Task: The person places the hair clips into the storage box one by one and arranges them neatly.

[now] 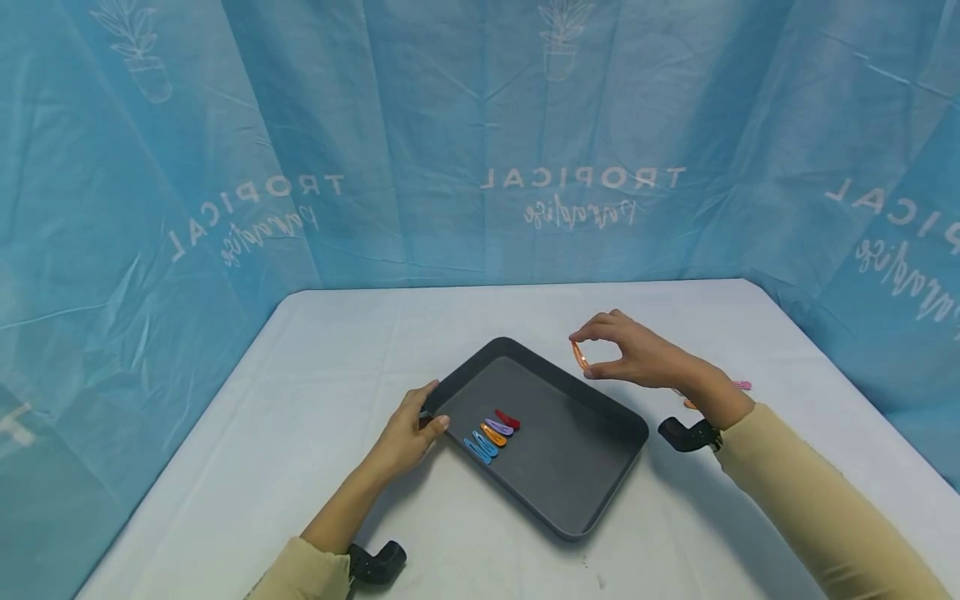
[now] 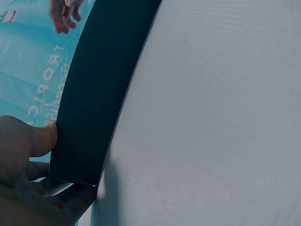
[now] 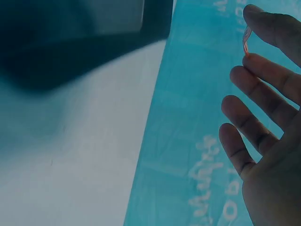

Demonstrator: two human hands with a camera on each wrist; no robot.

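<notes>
My left hand point(image 1: 405, 433) grips the left corner of a dark grey rectangular tray point(image 1: 577, 454), thumb at the rim and fingers around the corner, as the left wrist view shows from the side. In the tray, near that hand, a slanting row of snap hair clips lies: a red clip point(image 1: 507, 419), a purple clip point(image 1: 499, 427), an orange clip point(image 1: 493, 434) and blue clips point(image 1: 481, 447). Above the tray's far right edge, my right hand point(image 1: 637, 354) pinches another orange hair clip point(image 3: 246, 40) between thumb and index fingertip, the other fingers spread loosely.
Beyond my right wrist, a pink clip point(image 1: 742, 385) and an orange clip point(image 1: 689, 404) lie on the white-covered table point(image 1: 360, 333), partly hidden by the forearm. A blue printed curtain point(image 1: 420, 150) surrounds the table's back and sides.
</notes>
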